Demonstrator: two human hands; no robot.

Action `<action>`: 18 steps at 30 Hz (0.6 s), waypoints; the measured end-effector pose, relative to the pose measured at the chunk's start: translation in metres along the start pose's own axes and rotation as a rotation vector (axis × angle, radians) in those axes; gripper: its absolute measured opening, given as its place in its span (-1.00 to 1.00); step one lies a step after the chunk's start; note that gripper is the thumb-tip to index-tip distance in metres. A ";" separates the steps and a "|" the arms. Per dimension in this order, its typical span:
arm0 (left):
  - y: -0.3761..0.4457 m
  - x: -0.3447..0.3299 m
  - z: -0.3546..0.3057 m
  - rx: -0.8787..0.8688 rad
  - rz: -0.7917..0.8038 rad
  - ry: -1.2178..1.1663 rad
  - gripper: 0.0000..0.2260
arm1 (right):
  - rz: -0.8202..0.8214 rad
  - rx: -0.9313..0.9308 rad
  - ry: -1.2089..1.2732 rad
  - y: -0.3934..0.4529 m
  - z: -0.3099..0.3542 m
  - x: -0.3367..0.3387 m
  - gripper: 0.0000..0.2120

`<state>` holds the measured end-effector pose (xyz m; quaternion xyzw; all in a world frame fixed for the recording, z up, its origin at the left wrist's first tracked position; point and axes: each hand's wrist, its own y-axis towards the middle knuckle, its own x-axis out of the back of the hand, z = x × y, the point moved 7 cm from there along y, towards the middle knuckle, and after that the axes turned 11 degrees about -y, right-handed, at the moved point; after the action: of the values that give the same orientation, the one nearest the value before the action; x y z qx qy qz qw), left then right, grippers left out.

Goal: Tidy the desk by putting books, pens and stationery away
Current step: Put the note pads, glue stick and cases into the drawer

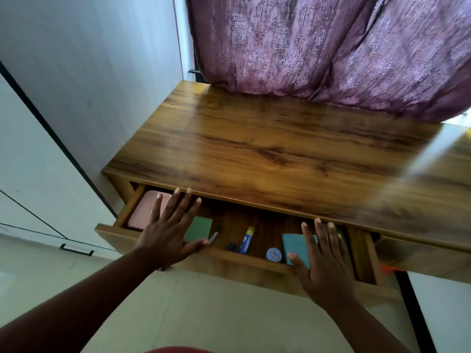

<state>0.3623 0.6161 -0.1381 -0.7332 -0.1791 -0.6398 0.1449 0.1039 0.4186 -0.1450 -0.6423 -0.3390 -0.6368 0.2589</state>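
Observation:
A wooden desk (267,138) has its drawer (244,263) partly pulled out below the front edge. Inside lie a pink case (142,212) at the left, a green notebook (200,228), a blue and yellow glue stick (246,240), a small round blue tin (274,254) and a teal notebook (297,247). My left hand (168,230) is flat with fingers spread, its palm against the drawer front over the pink case and green notebook. My right hand (323,261) is also flat and spread, resting on the drawer front over the teal notebook. Neither hand holds anything.
A purple patterned curtain (331,52) hangs onto the back of the desk. White cupboard doors (38,174) with a black handle (76,249) stand at the left. Pale floor tiles (204,314) lie below the drawer.

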 end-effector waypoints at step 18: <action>0.055 -0.016 0.007 0.216 -0.149 -0.086 -0.17 | -0.071 0.165 -0.233 0.069 -0.013 -0.016 -0.37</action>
<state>0.3910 0.5683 -0.1538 -0.7246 -0.3069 -0.5940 0.1670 0.1491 0.3634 -0.1537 -0.6760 -0.4404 -0.5367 0.2470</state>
